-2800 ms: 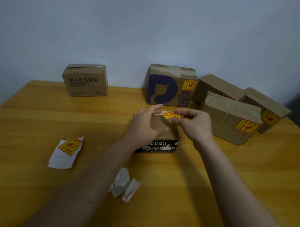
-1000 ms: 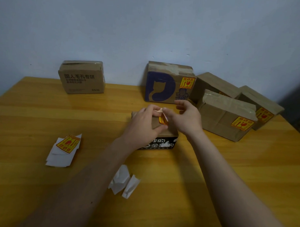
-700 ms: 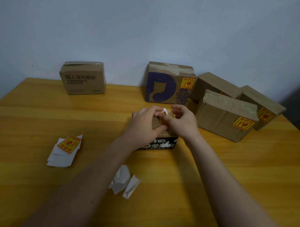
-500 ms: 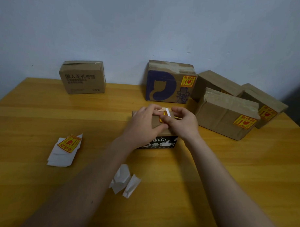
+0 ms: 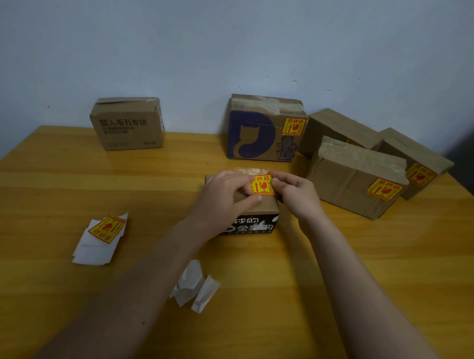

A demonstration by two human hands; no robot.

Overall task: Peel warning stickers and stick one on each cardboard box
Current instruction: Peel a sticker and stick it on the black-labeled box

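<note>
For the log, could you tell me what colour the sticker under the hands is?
Yellow with red print, sticker, seen in the head view.

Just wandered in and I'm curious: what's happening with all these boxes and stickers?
A person is labelling cardboard boxes. The left hand and right hand hold a yellow warning sticker at the top of the small box. The cat-print box already has one; the far-left box shows none.

Bare forearms [image 5: 135, 280], no sleeves.
</note>
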